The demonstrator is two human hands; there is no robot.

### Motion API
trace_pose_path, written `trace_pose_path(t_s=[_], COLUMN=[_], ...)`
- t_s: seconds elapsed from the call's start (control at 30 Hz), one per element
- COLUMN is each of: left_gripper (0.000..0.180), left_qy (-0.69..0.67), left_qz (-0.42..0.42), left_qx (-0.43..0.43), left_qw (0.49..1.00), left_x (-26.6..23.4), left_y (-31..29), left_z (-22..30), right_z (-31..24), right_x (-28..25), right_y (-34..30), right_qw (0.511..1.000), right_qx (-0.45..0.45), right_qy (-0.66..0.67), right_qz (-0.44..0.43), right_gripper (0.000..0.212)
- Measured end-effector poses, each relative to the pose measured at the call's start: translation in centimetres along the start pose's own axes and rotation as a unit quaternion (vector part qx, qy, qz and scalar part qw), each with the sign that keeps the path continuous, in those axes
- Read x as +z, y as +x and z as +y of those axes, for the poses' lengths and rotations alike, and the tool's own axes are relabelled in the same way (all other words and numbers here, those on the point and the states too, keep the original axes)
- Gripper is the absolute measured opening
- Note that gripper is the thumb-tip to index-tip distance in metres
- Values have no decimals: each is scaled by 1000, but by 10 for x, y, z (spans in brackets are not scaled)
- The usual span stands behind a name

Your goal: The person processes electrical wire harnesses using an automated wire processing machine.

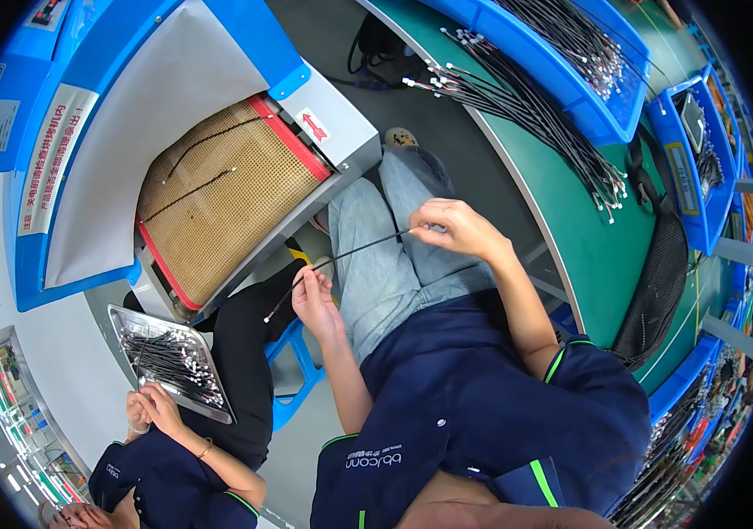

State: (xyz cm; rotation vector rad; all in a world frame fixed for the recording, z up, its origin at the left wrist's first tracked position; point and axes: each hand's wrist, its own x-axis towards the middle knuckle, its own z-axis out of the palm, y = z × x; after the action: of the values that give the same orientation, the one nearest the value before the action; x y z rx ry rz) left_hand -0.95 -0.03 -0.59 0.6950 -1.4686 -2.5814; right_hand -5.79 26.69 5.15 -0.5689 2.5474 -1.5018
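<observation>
A thin black cable (pixel 360 250) stretches slantwise above my lap. Its left end carries a small white connector (pixel 269 318), which sticks out past my left hand (pixel 315 301). The fingers of that hand are closed around the cable near this end. My right hand (pixel 457 227) pinches the other end between thumb and fingers, hiding its tip. To the left is a machine with a tan mesh conveyor belt (pixel 226 207) edged in red. Two dark cables (pixel 189 196) lie on the mesh, apart from both hands.
At right, a green table (pixel 530 150) bears a bundle of black cables (pixel 535 115) and a blue bin (pixel 610 115) of more cables. A co-worker's hands (pixel 154 408) are at a metal tray (pixel 222 388) of cables, lower left. A blue stool (pixel 293 375) stands between us.
</observation>
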Motion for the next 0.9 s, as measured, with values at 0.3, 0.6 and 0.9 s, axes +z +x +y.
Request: trace_pose_path(t_s=[0.3,0.6,0.9], left_gripper=[17,18,19], left_qy=[-13,8,31], left_qz=[6,8,8], left_qx=[-2,1,13], left_qw=[1000,1000,999], left_x=[0,4,20], left_y=[-3,-15,-43], left_z=[-1,23,76], right_z=[0,-30,-112], right_x=[-3,-17,-23], right_y=[-3,-6,13], right_qw=[1000,997,991], right_qx=[-8,46,-62], right_qy=[-28,-65,-113], right_qz=[-8,-10,33], right_gripper=[10,21,27])
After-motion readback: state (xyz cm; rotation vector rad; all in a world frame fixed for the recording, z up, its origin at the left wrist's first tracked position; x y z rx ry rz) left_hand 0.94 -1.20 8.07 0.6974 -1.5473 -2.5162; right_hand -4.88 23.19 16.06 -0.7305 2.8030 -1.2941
